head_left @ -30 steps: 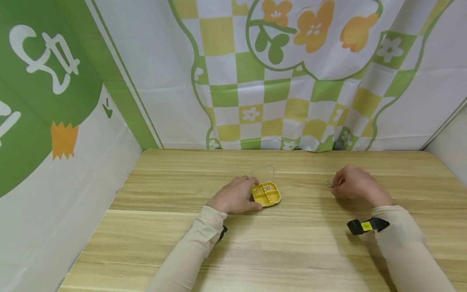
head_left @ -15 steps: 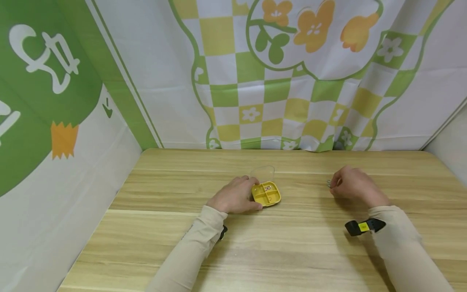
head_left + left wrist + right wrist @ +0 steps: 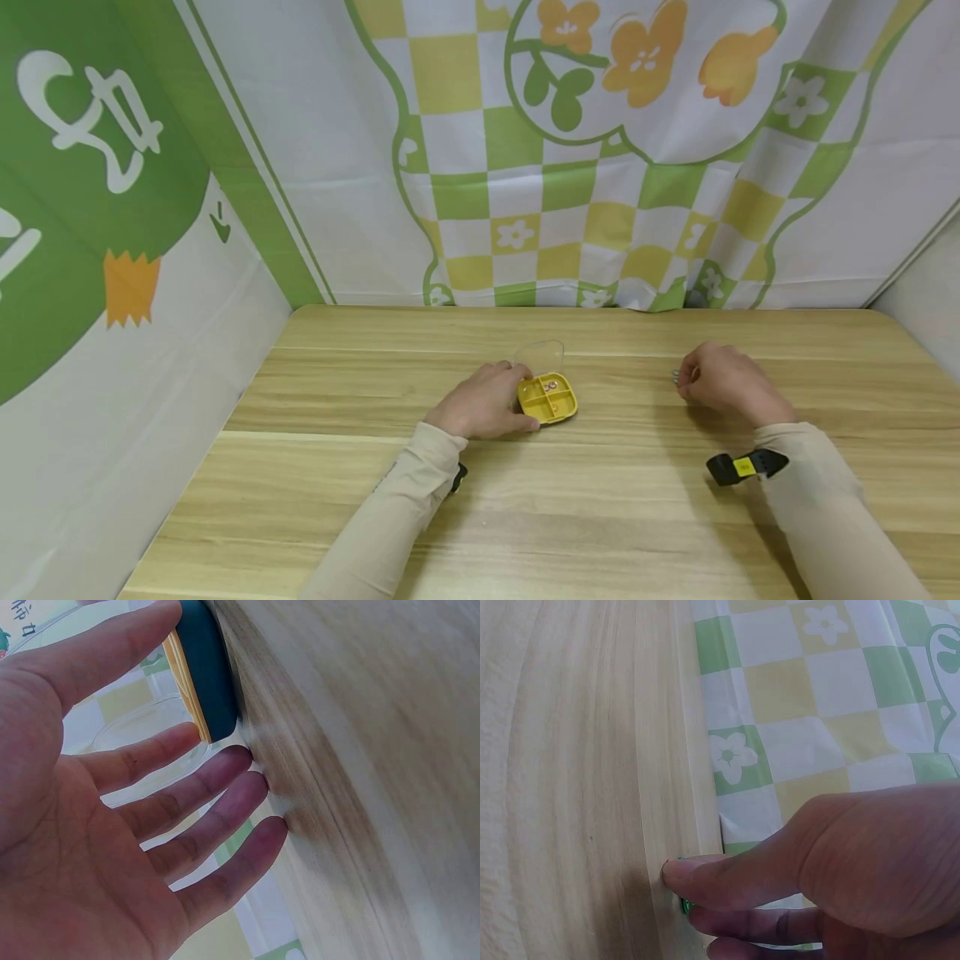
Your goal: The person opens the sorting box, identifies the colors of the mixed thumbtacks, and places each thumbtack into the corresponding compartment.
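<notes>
A yellow pill box [image 3: 538, 408] with divided compartments lies on the table, its clear lid [image 3: 542, 358] swung up at the back. Small pinkish ring-like pieces [image 3: 551, 387] lie inside one compartment. My left hand [image 3: 483, 402] grips the box from the left between thumb and index finger; in the left wrist view the dark teal base [image 3: 206, 671] shows, and the other fingers stay off it. To the right, my right hand [image 3: 731, 385] pinches at the tabletop with thumb and fingers. A small green piece [image 3: 686, 905] shows between them, mostly hidden. Small greyish pieces [image 3: 676, 377] lie by the fingertips.
The wooden table [image 3: 525, 517] reaches back to a green, yellow and white checked curtain [image 3: 555, 192]. Another printed cloth [image 3: 112, 208] hangs along the left side. Black straps [image 3: 746, 467] sit on the wrists.
The right hand has shifted slightly left, and an orange bit seen at its fingertips a second ago is hidden. The left hand and pill box have stayed still.
</notes>
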`<state>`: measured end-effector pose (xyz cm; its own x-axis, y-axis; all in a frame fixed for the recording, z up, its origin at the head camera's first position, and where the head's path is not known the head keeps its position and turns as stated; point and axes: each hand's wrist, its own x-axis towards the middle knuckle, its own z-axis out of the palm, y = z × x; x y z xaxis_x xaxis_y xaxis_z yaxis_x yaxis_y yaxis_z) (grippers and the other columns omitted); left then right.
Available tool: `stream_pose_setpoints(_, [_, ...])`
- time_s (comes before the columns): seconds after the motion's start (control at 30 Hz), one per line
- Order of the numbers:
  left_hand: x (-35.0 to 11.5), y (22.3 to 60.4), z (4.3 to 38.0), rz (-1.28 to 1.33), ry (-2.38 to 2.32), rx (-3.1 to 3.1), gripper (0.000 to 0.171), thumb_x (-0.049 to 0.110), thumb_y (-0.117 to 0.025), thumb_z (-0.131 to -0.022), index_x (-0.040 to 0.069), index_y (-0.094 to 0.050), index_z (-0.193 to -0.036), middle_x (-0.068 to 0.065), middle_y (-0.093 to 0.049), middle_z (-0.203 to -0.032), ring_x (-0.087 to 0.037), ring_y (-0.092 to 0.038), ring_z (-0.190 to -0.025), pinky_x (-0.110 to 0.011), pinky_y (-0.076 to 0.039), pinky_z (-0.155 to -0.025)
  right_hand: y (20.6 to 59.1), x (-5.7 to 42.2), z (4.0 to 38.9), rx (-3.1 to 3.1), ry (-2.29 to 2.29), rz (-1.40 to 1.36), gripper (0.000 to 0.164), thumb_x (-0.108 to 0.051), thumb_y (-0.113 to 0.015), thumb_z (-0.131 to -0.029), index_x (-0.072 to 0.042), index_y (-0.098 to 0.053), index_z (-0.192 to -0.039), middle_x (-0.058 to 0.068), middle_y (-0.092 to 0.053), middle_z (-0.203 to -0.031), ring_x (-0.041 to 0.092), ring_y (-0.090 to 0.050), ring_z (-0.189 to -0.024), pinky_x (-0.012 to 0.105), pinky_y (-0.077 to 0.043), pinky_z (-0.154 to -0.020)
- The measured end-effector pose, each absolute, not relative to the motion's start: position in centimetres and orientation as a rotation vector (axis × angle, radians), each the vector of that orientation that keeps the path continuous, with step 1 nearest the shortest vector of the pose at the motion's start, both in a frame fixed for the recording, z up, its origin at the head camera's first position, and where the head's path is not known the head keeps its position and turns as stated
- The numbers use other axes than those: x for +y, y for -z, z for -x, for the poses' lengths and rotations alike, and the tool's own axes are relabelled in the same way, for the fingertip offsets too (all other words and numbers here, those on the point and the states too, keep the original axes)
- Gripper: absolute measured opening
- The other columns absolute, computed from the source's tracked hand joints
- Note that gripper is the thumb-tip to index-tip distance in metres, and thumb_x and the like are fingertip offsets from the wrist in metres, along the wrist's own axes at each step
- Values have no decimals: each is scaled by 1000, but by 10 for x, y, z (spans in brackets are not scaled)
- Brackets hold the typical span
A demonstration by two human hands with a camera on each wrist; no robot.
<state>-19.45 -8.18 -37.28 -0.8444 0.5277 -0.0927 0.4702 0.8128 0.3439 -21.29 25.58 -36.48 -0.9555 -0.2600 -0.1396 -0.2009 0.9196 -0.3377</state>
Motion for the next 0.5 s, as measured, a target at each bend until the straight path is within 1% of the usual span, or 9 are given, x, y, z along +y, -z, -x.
stream_pose_setpoints(0.3, [-82, 372, 193, -769, -467, 2808, 68, 46, -70, -76, 11, -48, -129, -6, -53, -122, -21, -47, -113, -34, -37, -95, 365, 254, 212, 2912, 463, 360, 5, -16, -61, -78, -15, -64, -75, -2, -58, -78, 18, -49, -68, 34, -41, -60])
stream_pose_setpoints(0.5, [-82, 371, 193, -771, -474, 2806, 67, 46, -69, -76, 11, -48, -129, -6, -52, -123, -21, -47, -113, -34, -37, -95, 363, 252, 210, 2925, 467, 374, 4, -15, -61, -78, -15, -64, -75, -2, -57, -76, 18, -48, -67, 34, -40, -59])
